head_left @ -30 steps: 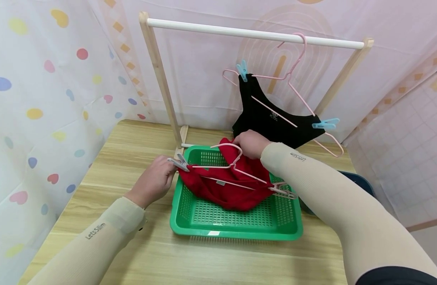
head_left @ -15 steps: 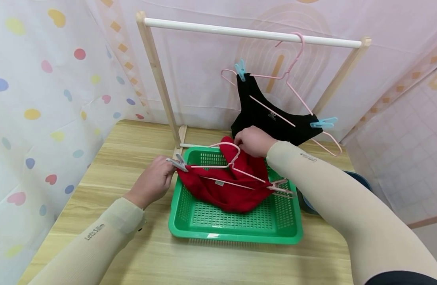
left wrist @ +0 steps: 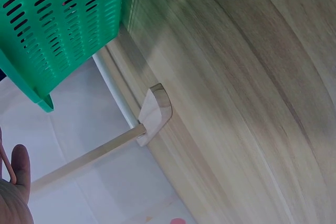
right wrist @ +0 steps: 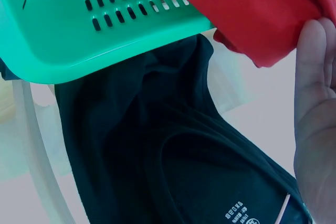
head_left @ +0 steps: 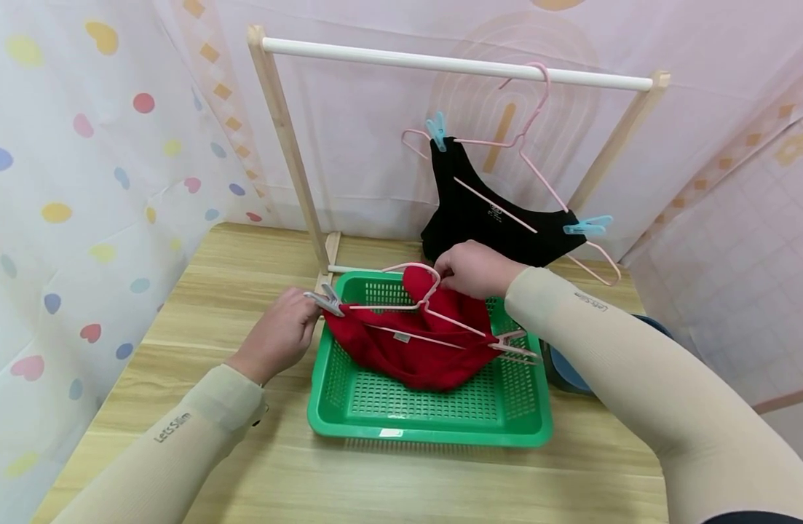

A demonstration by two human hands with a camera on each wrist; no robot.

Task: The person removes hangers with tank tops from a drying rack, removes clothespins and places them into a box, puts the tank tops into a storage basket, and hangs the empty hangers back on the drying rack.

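A red garment (head_left: 414,356) hangs on a pale pink hanger (head_left: 388,306) over the green basket (head_left: 434,431). A grey clothespin (head_left: 327,299) fixes its left shoulder and a pinkish clothespin (head_left: 514,346) its right. My left hand (head_left: 279,335) grips the hanger's left end beside the grey clothespin; in the left wrist view the thumb (left wrist: 21,167) shows next to the wire. Farther back, my right hand (head_left: 477,270) pinches the garment's upper cloth, with the thumb (right wrist: 311,51) against the red fabric in the right wrist view. Most of the fingers are hidden.
Behind the basket stands a wooden rack with a white rod (head_left: 460,64). A black garment (head_left: 489,225) hangs from it on a pink hanger (head_left: 532,120), held by blue clothespins (head_left: 586,225). A dark blue container (head_left: 565,370) sits right of the basket, partly under the right forearm.
My right hand has shifted slightly right, and the peak of red cloth beside it sits a little lower. The left hand keeps its place on the hanger. The head view has turned slightly.
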